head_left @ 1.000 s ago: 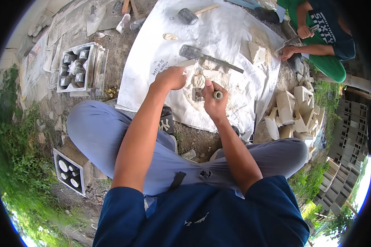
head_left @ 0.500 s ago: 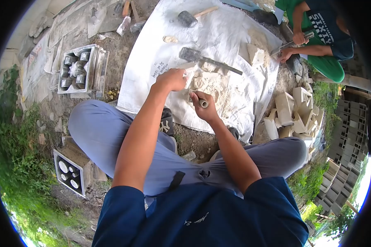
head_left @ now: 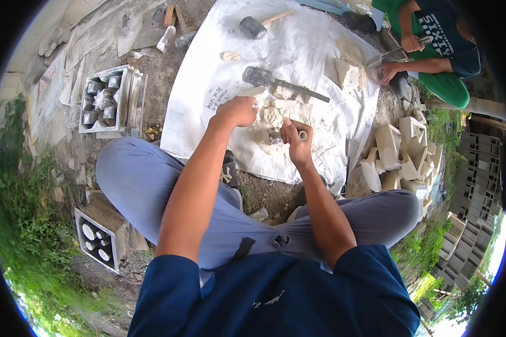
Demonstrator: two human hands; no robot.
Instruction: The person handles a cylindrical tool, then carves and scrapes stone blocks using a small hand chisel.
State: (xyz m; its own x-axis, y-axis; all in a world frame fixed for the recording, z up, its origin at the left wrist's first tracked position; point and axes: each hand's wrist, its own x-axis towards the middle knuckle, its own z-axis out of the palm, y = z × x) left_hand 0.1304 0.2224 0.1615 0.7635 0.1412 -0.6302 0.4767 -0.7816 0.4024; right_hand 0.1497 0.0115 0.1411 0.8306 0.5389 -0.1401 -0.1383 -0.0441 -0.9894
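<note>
A rough, cream-coloured, stone-like lump sits between the person's two hands, among pale crumbs on a white woven sheet. It lies to the right of the left grip, and forward and left of the right grip; both are near, neither plainly nearer. The lump shows no clear long axis.

The right grip is closed around a short tool with a pale, round handle end; its grey metal head points leftward, just on the near side of the lump, contact unclear. The left grip is curled, but whether it holds anything I cannot tell.

Just forward lies a dark, block-headed tool in line with a long, flat bar; farther off rests a black-headed mallet with a wooden handle. Broken, pale hollow blocks are heaped to the right.
</note>
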